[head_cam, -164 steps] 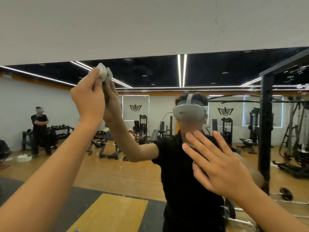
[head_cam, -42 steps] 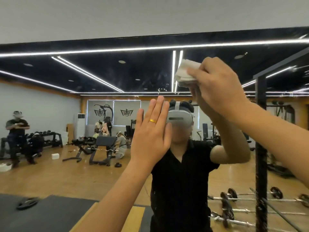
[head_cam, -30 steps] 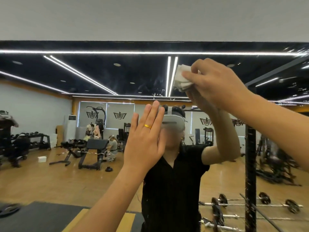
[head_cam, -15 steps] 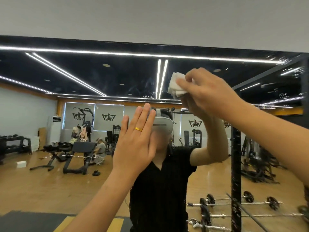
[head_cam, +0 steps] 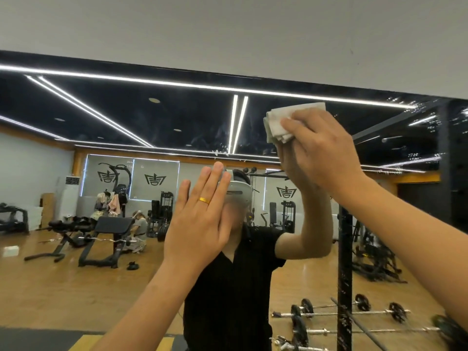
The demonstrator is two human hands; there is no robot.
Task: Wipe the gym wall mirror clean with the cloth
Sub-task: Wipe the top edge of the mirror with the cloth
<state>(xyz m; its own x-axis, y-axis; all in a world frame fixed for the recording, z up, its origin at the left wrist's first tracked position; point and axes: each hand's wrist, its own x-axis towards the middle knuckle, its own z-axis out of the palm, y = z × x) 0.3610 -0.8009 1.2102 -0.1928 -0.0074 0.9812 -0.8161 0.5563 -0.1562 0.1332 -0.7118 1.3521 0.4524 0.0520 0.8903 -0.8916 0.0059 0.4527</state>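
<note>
The folded white cloth, gripped in the right hand's curled fingers, has been carried up to just below the wall mirror's top edge, so the upper strip is judged under way, while the left hand is held flat, fingers straight, well below that edge.

A plain grey wall fills the twelve o'clock band. Below it, white light strips cross a dark ceiling. At nine o'clock stand a white air conditioner and panels bearing a black crest. A padded exercise bench sits on the wooden floor at eight o'clock, a crouching person just beside it. At four o'clock a black upright post rises, with barbells lying around its foot.
</note>
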